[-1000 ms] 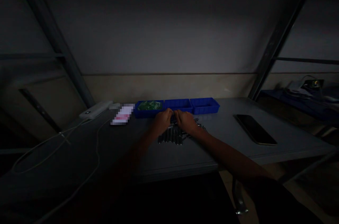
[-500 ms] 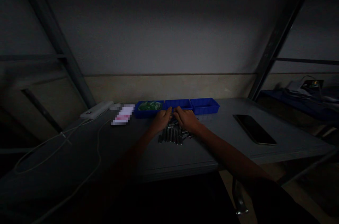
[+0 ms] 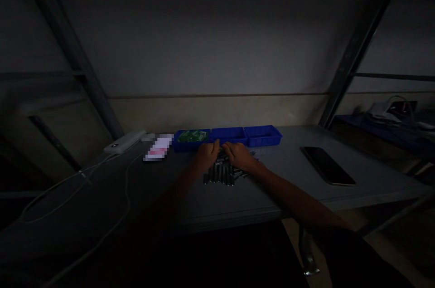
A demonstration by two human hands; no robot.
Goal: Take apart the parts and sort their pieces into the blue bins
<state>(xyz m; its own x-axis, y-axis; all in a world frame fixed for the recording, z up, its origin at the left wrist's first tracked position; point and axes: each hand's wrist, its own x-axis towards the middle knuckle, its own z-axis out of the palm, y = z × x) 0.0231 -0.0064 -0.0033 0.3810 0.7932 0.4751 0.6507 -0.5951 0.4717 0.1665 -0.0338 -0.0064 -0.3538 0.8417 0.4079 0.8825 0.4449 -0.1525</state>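
A heap of small dark metal pieces [image 3: 220, 174] lies on the grey table [image 3: 238, 197], just in front of a row of blue trays. My left hand [image 3: 206, 156] and my right hand [image 3: 240, 155] rest on the far edge of the heap, palms down, fingertips almost touching each other. The fingers of both hands are curled over the pieces; the dim light hides what they hold. The left blue tray [image 3: 191, 139] holds green parts. The middle blue tray [image 3: 228, 135] and the right blue tray [image 3: 262, 135] sit just beyond my hands.
A black phone [image 3: 326, 165] lies on the table to the right. A white power bank [image 3: 123, 141] with white cables [image 3: 125, 188] and a pink-white packet [image 3: 157, 148] lie to the left. Metal frame posts rise at both sides. The table's front edge runs below the heap.
Both hands stayed at the far edge of the heap and shifted only slightly; the fingertips lowered onto the pieces.
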